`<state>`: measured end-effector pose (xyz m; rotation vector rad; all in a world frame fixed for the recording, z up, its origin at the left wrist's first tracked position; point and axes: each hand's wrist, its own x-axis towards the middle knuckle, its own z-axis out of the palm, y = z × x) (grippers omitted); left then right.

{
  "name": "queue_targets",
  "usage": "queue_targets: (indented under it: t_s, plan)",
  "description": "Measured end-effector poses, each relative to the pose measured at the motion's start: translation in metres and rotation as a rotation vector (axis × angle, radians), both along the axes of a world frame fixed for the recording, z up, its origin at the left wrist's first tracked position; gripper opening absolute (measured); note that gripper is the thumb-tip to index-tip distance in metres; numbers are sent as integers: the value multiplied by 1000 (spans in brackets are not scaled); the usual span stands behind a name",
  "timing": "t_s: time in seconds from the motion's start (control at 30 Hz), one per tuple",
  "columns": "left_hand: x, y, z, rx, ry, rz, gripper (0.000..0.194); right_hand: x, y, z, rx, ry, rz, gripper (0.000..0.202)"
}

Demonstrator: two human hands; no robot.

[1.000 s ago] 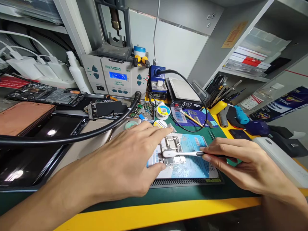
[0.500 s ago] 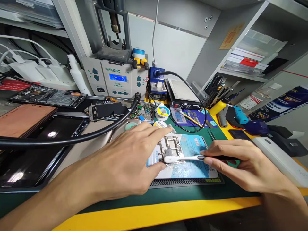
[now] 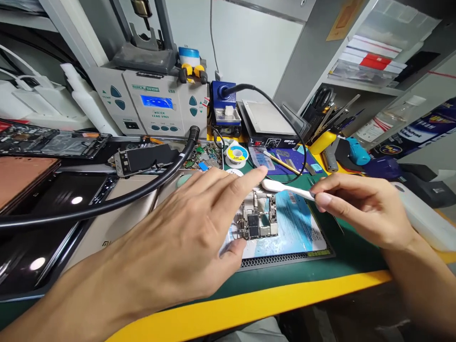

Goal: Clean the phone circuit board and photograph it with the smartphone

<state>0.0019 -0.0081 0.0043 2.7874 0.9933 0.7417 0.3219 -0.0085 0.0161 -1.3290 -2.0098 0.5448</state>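
Note:
A small phone circuit board [image 3: 259,216] with dark chips and cut-out openings lies on a blue-and-white printed sheet [image 3: 295,228]. My left hand [image 3: 199,228] spans the board's left side, its index finger stretched out above the top edge. Its thumb tip is at the lower left corner; whether it presses on the board I cannot tell, and the other fingers are mostly hidden. Between thumb and fingers, my right hand [image 3: 359,204] pinches a white toothbrush [image 3: 290,190], whose head is raised near the board's top edge, close to my left index fingertip.
A hot-air station [image 3: 153,104] stands behind, its thick black hose [image 3: 142,197] crossing the left side over phone parts. Behind the board are a solder spool [image 3: 237,154] and a heating plate [image 3: 270,118]. At right are a yellow-handled tool [image 3: 322,142] and a white case [image 3: 423,213].
The toothbrush has lifted off the board's lower part and moved up toward its top edge, uncovering the dark chips. My left index finger has risen. The whole view has shifted somewhat.

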Motion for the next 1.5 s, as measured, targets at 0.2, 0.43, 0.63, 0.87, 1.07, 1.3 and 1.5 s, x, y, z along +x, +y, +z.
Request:
queue_targets:
  t_s: [0.2, 0.43, 0.63, 0.87, 1.07, 1.3, 1.5]
  plan:
    - [1, 1, 3, 1, 52, 18, 74, 2, 9, -4, -174, -16, 21, 43]
    - [1, 3, 3, -33, 61, 32, 77, 0, 17, -6, -188, -50, 11, 48]
    - [2, 3, 2, 7, -8, 21, 79, -1, 19, -7, -128, -58, 19, 42]
    - [3, 3, 0, 67, -22, 5, 77, -1, 20, -8, -117, -53, 11, 37]
    - [1, 0, -1, 91, -23, 5, 77, -1, 20, -10, -139, -58, 2, 40]
    - [3, 2, 0, 120, -6, 19, 75, 2, 17, -11, -137, -39, 3, 37]
    - [2, 1, 0, 121, -9, 26, 71, -1, 19, -9, -161, -35, -9, 41]
